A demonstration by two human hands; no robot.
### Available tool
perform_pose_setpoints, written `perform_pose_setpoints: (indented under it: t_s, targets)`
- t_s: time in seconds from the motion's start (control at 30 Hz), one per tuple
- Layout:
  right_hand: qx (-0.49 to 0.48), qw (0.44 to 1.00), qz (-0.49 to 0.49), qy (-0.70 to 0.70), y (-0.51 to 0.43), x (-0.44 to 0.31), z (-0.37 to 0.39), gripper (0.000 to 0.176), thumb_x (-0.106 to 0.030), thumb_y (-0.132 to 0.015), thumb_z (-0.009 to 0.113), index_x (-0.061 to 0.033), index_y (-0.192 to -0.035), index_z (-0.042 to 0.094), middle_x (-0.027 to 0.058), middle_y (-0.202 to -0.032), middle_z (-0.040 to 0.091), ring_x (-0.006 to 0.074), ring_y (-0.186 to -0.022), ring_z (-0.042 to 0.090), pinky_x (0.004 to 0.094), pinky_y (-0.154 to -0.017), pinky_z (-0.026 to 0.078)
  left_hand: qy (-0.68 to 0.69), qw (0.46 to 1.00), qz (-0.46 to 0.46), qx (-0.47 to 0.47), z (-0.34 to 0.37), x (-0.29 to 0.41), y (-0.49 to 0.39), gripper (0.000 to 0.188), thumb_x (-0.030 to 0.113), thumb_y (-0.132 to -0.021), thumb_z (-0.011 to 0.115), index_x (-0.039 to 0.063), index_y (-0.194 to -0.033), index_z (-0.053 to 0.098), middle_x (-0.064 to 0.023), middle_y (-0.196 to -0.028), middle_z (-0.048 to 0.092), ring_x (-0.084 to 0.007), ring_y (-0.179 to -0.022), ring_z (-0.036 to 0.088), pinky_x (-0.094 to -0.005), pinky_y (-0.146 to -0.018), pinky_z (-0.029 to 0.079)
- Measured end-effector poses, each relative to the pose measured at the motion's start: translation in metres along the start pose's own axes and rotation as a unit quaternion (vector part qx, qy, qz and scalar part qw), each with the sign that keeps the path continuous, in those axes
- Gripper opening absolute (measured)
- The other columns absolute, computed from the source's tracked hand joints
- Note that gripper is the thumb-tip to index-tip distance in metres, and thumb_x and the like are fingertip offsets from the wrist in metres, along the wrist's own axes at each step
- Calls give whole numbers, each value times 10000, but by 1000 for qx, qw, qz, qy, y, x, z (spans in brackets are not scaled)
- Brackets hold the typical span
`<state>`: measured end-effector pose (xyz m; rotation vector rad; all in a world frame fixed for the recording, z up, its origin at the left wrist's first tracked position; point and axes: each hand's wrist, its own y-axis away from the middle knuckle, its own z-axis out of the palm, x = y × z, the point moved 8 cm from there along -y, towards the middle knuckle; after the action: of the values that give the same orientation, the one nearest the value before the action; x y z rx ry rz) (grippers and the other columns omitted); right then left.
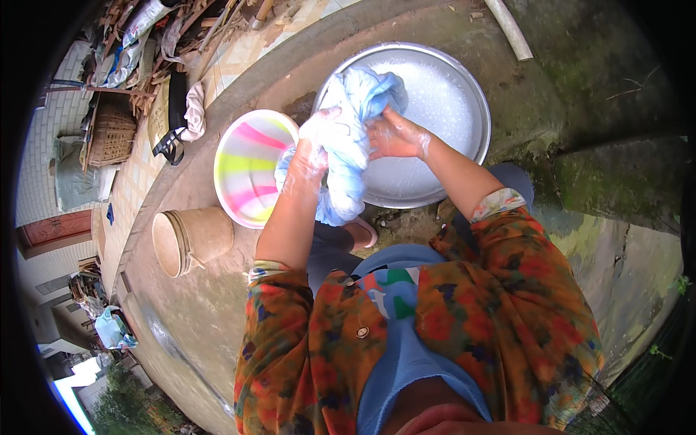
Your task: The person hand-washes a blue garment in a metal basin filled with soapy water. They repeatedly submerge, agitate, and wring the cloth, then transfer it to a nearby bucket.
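A twisted bundle of wet light-blue and white cloth [348,141] hangs between my hands, over the left side of a wide metal basin [484,130]. Foam covers my left hand [319,133], which grips the bundle from its left side. My right hand [396,137] holds the cloth from the right, thumb up and fingers partly behind the fabric. Soapy water [429,103] with bubbles fills the basin. Part of the cloth trails below my left wrist, near the rim of a striped plastic tub [247,163] in pink, yellow and white.
A beige plastic bucket [204,236] lies tipped on the concrete to the left. Beyond the raised edge are a wicker basket [112,133], a black-strapped bag [173,117] and piled firewood [163,49]. A pale pipe [510,30] lies past the basin.
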<state>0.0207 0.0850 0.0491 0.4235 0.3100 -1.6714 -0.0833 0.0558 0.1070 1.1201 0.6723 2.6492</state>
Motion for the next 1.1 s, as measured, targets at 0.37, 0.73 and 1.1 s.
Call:
perform_pose_setpoints:
  t_s: [0.37,0.73,1.1]
  targets:
    - [-24,986,-161,-23,22,-78,-13,577,-204,-878,637,-42,-1398,444,136,-1392,519,335,-1321,443,613,-1105,293,22,994,-54,-90,28,-15,10,554,230,-809,571,-108,-1242,500,-268,-995,663,-369,-855,681,-441,-778,571]
    - [-113,984,-129,48,42,-96,6,690,-160,-813,687,0,-1423,406,176,-1407,508,354,-1331,445,601,-1122,290,2,993,-48,-103,24,-11,12,580,264,-760,574,-119,-1193,530,-272,-907,662,-377,-805,675,-444,-753,564]
    - [-65,989,-59,116,40,-82,-1,967,-460,-764,795,-63,-1497,305,141,-1462,444,347,-1321,453,544,-1108,324,30,982,-60,-176,44,-13,25,576,288,-768,584,-116,-1176,548,-257,-985,660,-321,-754,664,-381,-699,554]
